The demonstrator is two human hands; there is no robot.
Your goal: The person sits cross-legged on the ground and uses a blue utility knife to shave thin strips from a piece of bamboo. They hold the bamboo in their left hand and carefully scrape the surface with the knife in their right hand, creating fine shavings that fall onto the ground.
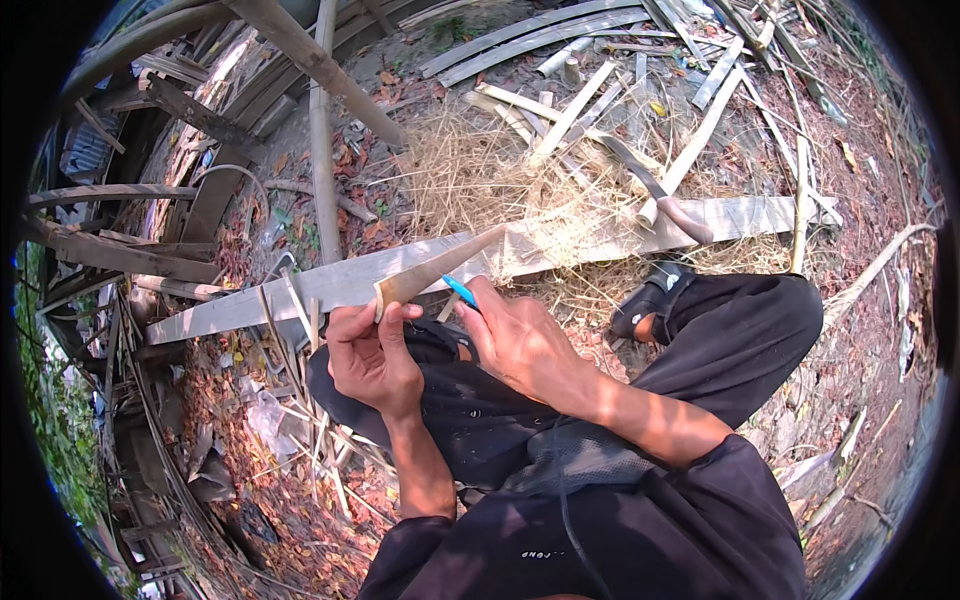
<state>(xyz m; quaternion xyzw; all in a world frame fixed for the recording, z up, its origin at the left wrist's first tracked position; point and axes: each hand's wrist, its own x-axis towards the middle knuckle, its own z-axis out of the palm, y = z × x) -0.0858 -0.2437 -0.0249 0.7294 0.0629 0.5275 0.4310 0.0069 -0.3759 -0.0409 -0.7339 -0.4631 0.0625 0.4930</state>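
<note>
My left hand (378,360) pinches the wide lower end of a tapered tan piece, apparently bamboo (430,270), whose narrow tip points up to the right. My right hand (525,345) is closed around a slim blue pen (458,289), its end at the lower edge of the piece. Both hands are above my lap, in front of a long grey plank (350,275) lying across the ground. On the plank's right part rests a curved brown handle (688,218) joined to a dark blade (632,160), like a machete.
Thin pale shavings (460,170) are heaped behind the plank. Split bamboo strips (572,115) lie beyond them. An upright pole (322,150) and stacked timber (150,250) stand at the left. My sandalled foot (645,305) is near the plank at right.
</note>
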